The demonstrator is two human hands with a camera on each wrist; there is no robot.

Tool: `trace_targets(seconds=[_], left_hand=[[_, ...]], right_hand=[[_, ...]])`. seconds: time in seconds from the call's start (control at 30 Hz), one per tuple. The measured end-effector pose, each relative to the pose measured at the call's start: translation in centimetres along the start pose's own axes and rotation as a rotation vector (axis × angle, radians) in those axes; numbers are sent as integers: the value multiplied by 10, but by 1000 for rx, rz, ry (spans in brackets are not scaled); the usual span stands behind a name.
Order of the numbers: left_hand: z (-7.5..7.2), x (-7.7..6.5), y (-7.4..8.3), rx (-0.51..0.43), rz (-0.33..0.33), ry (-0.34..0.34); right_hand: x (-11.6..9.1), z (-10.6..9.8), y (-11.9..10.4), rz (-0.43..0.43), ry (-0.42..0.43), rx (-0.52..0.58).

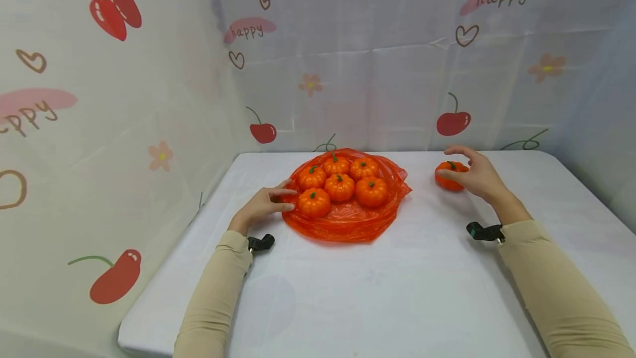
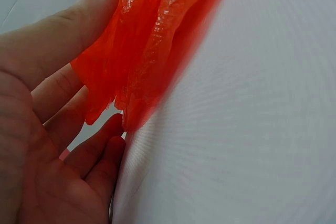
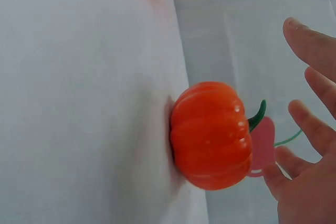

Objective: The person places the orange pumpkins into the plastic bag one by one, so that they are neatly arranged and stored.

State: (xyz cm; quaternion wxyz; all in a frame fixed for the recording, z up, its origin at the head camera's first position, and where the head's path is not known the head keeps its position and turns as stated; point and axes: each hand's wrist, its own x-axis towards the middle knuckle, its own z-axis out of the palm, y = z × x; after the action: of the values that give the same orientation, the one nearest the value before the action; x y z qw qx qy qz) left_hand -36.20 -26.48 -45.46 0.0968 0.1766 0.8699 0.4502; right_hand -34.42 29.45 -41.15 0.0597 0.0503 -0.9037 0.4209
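Note:
Several small orange toy pumpkins [image 1: 340, 188] with green stems sit together on a spread-out red plastic bag [image 1: 353, 228]. My left hand [image 1: 265, 203] is at the left edge of this bag, its thumb and fingers apart on either side of the gathered plastic [image 2: 142, 51]. Farther right, a single toy pumpkin [image 1: 449, 177] stands upright on the table. My right hand [image 1: 479, 175] is just above and beside it, fingers spread. In the right wrist view, space shows between the fingers [image 3: 307, 124] and that pumpkin [image 3: 212, 137].
Everything rests on a white-covered table [image 1: 348, 303]. A cloth backdrop [image 1: 377, 87] printed with cherries, hearts and flowers rises behind the table, and another stretch of it stands along the left side. Each wrist carries a small black camera mount [image 1: 486, 232].

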Motion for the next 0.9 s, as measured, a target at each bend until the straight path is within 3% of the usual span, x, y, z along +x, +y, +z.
trace_targets(seconds=[0.47,0.9], left_hand=[[0,-1,1,-19,-9,4],[0,0,-1,16,1,2]], right_hand=[[1,3,33,94,21,82],[3,7,49,124,-52,114]])
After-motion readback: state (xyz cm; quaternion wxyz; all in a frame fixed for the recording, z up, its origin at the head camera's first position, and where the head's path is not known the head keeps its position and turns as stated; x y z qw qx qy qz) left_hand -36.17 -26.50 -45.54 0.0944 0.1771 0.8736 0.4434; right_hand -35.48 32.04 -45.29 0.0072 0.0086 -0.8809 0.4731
